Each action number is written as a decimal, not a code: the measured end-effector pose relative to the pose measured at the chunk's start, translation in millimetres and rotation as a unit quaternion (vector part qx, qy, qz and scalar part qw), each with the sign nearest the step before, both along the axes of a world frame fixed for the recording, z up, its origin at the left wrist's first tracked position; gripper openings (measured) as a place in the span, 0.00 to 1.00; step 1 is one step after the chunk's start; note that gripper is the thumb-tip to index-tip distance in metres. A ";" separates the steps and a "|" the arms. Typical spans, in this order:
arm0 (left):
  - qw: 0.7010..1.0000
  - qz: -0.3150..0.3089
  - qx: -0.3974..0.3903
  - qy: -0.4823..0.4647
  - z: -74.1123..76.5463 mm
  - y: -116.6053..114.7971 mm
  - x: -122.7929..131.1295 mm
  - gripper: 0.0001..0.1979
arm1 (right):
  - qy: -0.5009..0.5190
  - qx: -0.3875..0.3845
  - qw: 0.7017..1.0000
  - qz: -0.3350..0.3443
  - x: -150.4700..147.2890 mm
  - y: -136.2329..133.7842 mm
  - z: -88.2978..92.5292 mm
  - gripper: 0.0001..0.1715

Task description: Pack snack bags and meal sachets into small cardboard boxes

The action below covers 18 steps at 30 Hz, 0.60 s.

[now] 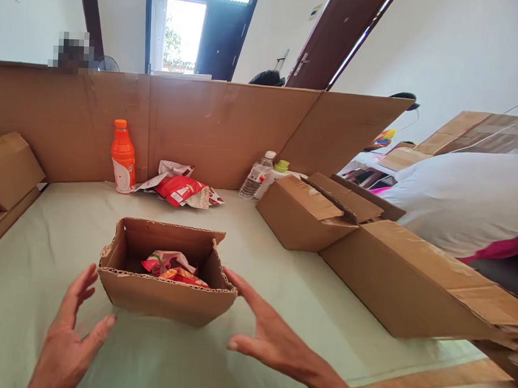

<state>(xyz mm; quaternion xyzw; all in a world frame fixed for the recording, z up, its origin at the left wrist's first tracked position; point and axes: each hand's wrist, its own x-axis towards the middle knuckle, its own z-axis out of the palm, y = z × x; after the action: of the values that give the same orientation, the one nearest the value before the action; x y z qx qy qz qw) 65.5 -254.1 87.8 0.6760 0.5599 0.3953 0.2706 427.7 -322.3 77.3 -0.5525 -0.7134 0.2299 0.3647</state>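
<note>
An open-topped cardboard box [166, 295] with rough-cut edges stands on the pale green cloth. Inside it lie a pink and red snack packet [174, 263] and an orange and red packet [183, 277]. My left hand [73, 329] is at the box's left side, fingers and thumb spread, holding nothing. On the other side, my right hand [265, 330] has its fingertips by the box's right corner, thumb apart; whether they touch the cardboard I cannot tell. Neither hand grips the box.
Behind the box stand an orange bottle [122, 161], several snack bags [180, 188], a clear water bottle [257, 177] and a green-capped white bottle [273, 177]. A cardboard wall [227, 130] borders the back. Cardboard boxes [392, 278] line the right; a person in white [463, 195] is beyond.
</note>
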 end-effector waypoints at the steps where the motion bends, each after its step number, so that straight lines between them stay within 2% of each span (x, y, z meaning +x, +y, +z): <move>1: 0.999 -0.008 -0.042 -0.021 -6.1 5.0 2.5 0.38 | 0.026 -0.016 1.000 -0.001 -10.5 6.7 -7.1 0.58; 3: 0.993 -0.013 -0.094 -0.065 -9.2 16.2 7.8 0.37 | 0.068 -0.024 0.997 -0.018 -33.7 24.2 -11.9 0.55; 6: 0.990 0.032 -0.095 -0.098 1.1 28.0 11.0 0.35 | 0.101 -0.005 0.994 -0.030 -61.2 47.8 -6.5 0.47; 9: 0.991 0.063 -0.089 -0.082 10.0 29.5 12.4 0.33 | 0.109 0.010 0.993 -0.031 -65.5 54.2 -4.0 0.44; 11: 0.993 0.040 -0.093 -0.067 9.3 28.3 18.6 0.31 | 0.105 0.029 0.992 -0.057 -53.7 47.5 -8.2 0.44; 14: 0.996 -0.036 -0.080 -0.034 2.5 31.3 42.2 0.27 | 0.071 0.060 0.988 -0.121 -21.1 22.6 -20.8 0.45; 18: 0.986 -0.164 0.007 -0.003 0.6 41.4 102.6 0.18 | 0.007 0.090 0.961 -0.260 25.1 -31.9 -40.6 0.41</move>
<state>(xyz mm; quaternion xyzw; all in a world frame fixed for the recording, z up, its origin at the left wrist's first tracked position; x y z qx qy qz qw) 168.2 -212.7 88.5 0.7592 0.4381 0.3517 0.3286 452.7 -354.2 36.7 -0.6822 -0.5607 0.0658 0.4646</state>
